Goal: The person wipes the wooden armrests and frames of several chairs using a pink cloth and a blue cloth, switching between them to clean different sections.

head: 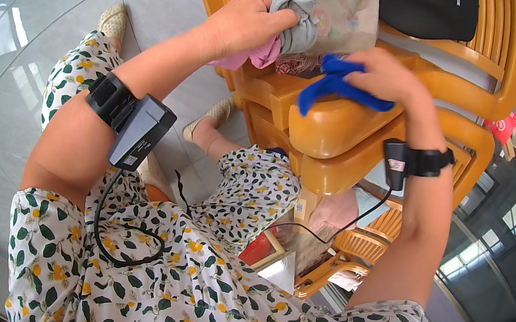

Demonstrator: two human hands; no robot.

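Note:
A bunched grey cloth [298, 19] is pinched between the thumb and fingers of my left hand [253, 19]. Pink cloth [260, 56] shows just under that hand; whether it is held too or lies on the bench I cannot tell. My right hand [380, 74] grips a blue cloth [340, 85], blurred, its loose end hanging over the rounded wooden armrest [332, 132]. Both hands are above the near end of a wooden bench seat, beside a floral fabric cover [346, 14] with a fringe.
A black flat item [426, 10] bearing writing lies on the slatted wooden seat [498, 27]. A red packet [501, 127] is at the right. Black cables run from the devices strapped to both forearms [142, 131]. Grey floor tiles [48, 8] extend at the left.

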